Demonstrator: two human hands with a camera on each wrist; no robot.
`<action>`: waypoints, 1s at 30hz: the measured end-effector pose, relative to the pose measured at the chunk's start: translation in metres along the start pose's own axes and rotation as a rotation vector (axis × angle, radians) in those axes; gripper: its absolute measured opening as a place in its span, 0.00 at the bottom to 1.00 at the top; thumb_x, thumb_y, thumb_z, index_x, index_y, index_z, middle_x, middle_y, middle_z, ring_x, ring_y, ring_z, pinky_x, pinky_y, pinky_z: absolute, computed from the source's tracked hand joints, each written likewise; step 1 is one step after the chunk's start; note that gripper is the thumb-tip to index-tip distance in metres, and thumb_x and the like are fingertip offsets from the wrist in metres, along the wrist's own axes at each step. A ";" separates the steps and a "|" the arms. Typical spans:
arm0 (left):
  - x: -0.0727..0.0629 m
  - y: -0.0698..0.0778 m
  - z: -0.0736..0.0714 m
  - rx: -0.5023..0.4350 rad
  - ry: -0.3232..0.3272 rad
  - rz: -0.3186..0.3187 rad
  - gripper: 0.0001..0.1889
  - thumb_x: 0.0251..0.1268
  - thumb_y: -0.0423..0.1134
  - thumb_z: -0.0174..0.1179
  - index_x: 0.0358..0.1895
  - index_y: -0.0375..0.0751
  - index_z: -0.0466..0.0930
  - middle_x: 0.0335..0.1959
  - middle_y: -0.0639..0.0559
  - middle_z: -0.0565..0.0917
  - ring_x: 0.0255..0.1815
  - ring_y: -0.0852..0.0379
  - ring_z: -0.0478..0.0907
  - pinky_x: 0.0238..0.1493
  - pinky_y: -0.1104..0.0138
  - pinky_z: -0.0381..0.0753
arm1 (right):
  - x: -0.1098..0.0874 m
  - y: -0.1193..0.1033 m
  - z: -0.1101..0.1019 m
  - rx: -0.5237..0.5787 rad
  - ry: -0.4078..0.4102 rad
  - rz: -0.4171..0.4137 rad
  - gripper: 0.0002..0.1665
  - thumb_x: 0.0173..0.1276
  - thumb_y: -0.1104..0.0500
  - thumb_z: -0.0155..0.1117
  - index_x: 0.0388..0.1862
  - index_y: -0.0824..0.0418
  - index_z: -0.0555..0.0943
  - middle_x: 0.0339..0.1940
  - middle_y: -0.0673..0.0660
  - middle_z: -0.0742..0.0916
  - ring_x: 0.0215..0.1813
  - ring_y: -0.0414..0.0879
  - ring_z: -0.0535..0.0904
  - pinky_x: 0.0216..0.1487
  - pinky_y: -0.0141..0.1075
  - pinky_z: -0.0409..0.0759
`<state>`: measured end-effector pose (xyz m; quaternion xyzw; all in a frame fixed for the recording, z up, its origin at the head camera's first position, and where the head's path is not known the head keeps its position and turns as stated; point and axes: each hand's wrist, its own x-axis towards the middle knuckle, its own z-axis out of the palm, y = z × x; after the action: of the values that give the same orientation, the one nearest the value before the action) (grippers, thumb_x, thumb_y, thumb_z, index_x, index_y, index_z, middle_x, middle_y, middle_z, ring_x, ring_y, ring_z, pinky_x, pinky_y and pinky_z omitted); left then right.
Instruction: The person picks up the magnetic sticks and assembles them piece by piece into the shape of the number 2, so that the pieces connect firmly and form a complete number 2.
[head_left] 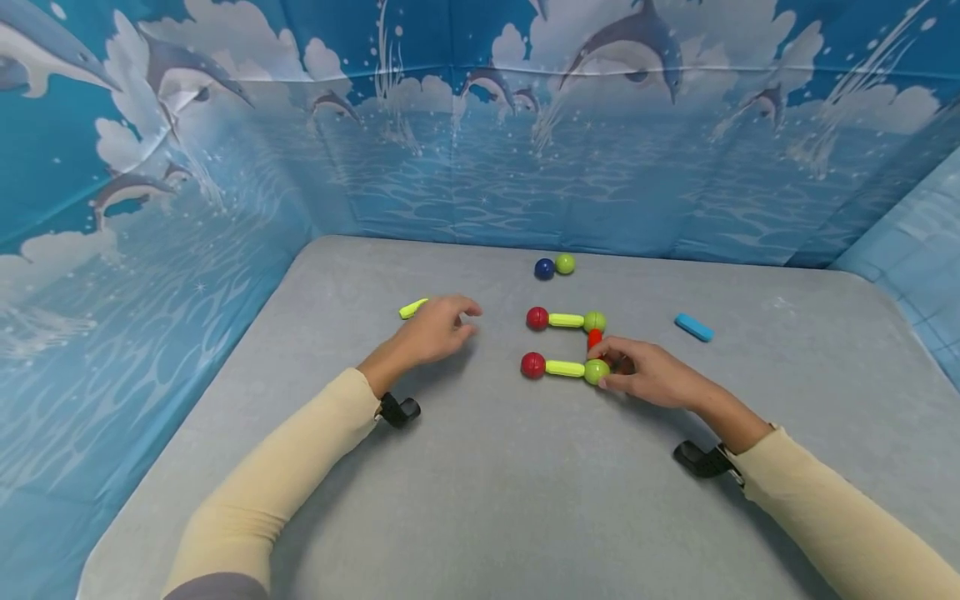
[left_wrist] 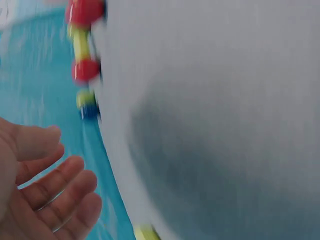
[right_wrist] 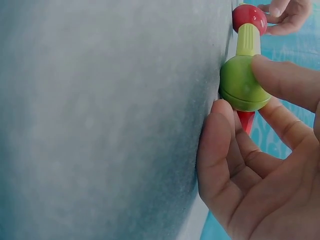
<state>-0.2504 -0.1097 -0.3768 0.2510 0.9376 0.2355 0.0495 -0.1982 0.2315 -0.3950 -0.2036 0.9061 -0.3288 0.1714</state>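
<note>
Our right hand (head_left: pixel 651 372) pinches the near green ball (head_left: pixel 596 372) of the U-shaped ball-and-rod frame (head_left: pixel 566 320) on the grey table (head_left: pixel 480 492); its yellow rods (head_left: pixel 565 368) run leftward, open end facing our empty, relaxed left hand (head_left: pixel 435 330) beside a loose yellow rod (head_left: pixel 412 309).

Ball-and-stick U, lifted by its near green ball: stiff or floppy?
Yellow sticks look straight and rigid, so probably won't bend. No stick joins the red balls, so those ends may sag. The near green ball looks glossy, so might slip.
</note>
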 end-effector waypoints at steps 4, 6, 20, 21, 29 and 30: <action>0.003 -0.032 -0.018 0.054 0.080 -0.102 0.16 0.73 0.34 0.55 0.59 0.38 0.80 0.59 0.44 0.82 0.52 0.48 0.82 0.54 0.55 0.81 | -0.001 -0.001 -0.001 0.009 0.001 -0.006 0.17 0.69 0.60 0.65 0.55 0.55 0.77 0.48 0.59 0.84 0.43 0.47 0.78 0.37 0.35 0.80; 0.004 -0.049 -0.023 0.058 0.105 -0.167 0.15 0.73 0.33 0.53 0.59 0.38 0.80 0.59 0.43 0.82 0.54 0.47 0.81 0.56 0.54 0.79 | -0.002 -0.001 -0.002 0.019 -0.003 -0.011 0.17 0.69 0.60 0.65 0.55 0.56 0.77 0.48 0.59 0.84 0.42 0.47 0.78 0.36 0.35 0.80; 0.013 -0.079 -0.032 -0.004 0.015 -0.354 0.18 0.75 0.39 0.50 0.60 0.35 0.79 0.60 0.38 0.80 0.61 0.41 0.76 0.62 0.50 0.75 | -0.001 0.001 -0.001 0.032 -0.010 -0.016 0.17 0.69 0.59 0.66 0.55 0.55 0.77 0.49 0.60 0.83 0.44 0.48 0.78 0.38 0.35 0.80; 0.014 -0.078 -0.031 0.008 0.008 -0.360 0.17 0.75 0.38 0.50 0.59 0.35 0.80 0.59 0.38 0.81 0.60 0.42 0.76 0.62 0.51 0.76 | -0.001 0.001 -0.001 0.033 -0.010 -0.015 0.17 0.69 0.59 0.66 0.55 0.55 0.77 0.49 0.60 0.83 0.44 0.48 0.78 0.38 0.35 0.80; 0.017 -0.072 -0.029 0.051 -0.024 -0.349 0.08 0.70 0.35 0.57 0.46 0.36 0.83 0.48 0.40 0.84 0.46 0.47 0.78 0.52 0.55 0.78 | 0.001 0.002 -0.001 0.031 -0.009 -0.010 0.16 0.69 0.60 0.66 0.55 0.54 0.77 0.48 0.59 0.83 0.45 0.49 0.78 0.39 0.36 0.80; 0.017 -0.072 -0.029 0.053 -0.031 -0.344 0.08 0.69 0.35 0.57 0.45 0.36 0.82 0.48 0.40 0.84 0.47 0.47 0.78 0.53 0.55 0.78 | 0.001 0.002 -0.001 0.033 -0.010 -0.008 0.16 0.69 0.60 0.66 0.55 0.54 0.77 0.48 0.59 0.83 0.45 0.49 0.78 0.39 0.36 0.80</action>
<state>-0.3035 -0.1686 -0.3847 0.0917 0.9717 0.1947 0.0970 -0.2001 0.2332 -0.3958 -0.2062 0.8989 -0.3433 0.1777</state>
